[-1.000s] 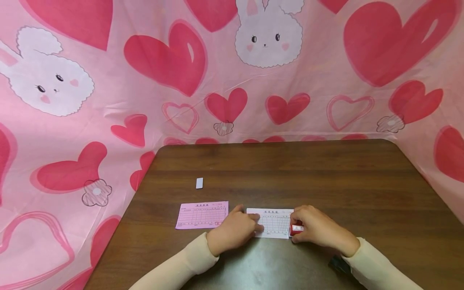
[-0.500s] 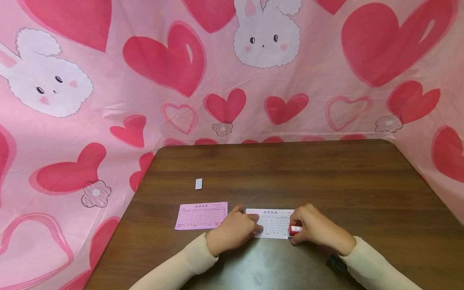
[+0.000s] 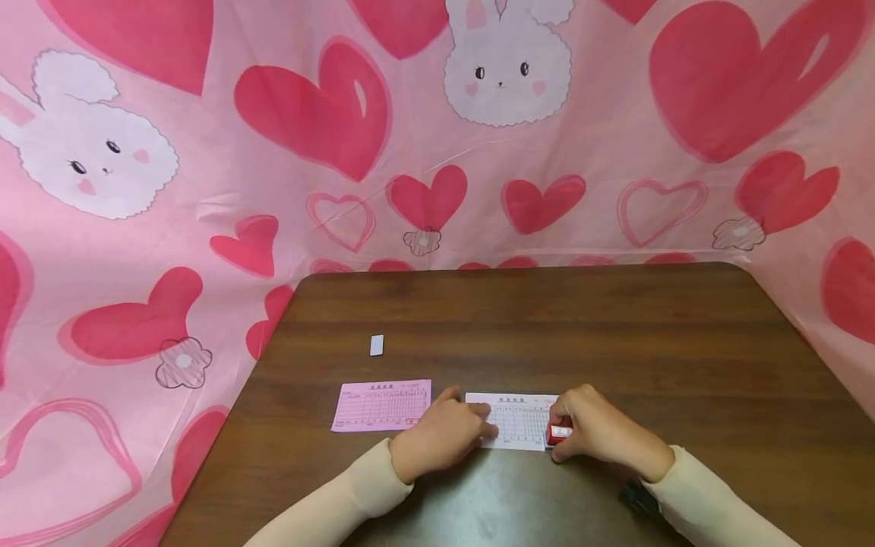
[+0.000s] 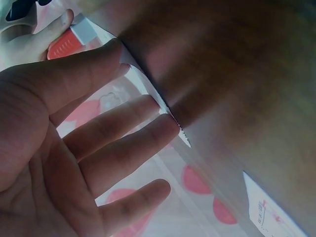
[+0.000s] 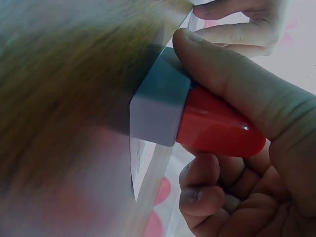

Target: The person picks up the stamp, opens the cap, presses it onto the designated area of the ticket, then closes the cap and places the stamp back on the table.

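A white printed receipt slip with a ruled grid lies near the table's front. My left hand rests its extended fingertips on the slip's left end. In the left wrist view those fingers are spread at the paper's edge. My right hand grips a self-inking stamp between thumb and fingers. In the right wrist view the stamp has a red handle and a grey-white base. That base stands flat against the slip's right end, its underside hidden.
A pink printed slip with a small red mark in its lower right corner lies left of the left hand. Behind it is a small white rectangular piece. A dark object is partly covered by the right sleeve. Heart-patterned cloth hangs behind the table.
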Demonstrator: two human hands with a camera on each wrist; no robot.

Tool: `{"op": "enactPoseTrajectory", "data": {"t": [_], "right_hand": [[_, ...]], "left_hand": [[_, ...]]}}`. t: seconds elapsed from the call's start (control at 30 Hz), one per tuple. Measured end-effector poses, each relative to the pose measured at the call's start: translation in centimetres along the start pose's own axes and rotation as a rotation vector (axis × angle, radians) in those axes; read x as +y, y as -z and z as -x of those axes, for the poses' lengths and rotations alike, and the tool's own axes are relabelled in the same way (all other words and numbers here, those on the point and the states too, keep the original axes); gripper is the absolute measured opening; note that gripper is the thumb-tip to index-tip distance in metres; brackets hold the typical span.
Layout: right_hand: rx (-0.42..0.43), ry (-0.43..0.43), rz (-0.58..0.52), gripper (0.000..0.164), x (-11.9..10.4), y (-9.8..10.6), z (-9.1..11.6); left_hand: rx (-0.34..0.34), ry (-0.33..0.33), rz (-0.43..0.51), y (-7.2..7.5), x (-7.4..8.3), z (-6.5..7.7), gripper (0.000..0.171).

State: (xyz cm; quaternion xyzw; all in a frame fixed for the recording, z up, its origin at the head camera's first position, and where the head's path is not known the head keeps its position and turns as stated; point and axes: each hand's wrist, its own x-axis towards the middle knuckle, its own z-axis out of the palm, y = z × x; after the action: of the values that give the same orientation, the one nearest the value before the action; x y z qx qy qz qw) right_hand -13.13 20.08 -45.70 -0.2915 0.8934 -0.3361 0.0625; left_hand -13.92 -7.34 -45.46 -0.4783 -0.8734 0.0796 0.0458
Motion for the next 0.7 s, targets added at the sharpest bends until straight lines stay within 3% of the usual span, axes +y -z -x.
{"op": "enactPoseTrajectory", "data": {"t": [0.7], "right_hand": [[0.016,0.013,-0.016,0.034,0.11,-0.1,0.01]], "left_hand": [[0.019,-0.015,-0.03,-0.09,-0.09,-0.09,0.01]]}}
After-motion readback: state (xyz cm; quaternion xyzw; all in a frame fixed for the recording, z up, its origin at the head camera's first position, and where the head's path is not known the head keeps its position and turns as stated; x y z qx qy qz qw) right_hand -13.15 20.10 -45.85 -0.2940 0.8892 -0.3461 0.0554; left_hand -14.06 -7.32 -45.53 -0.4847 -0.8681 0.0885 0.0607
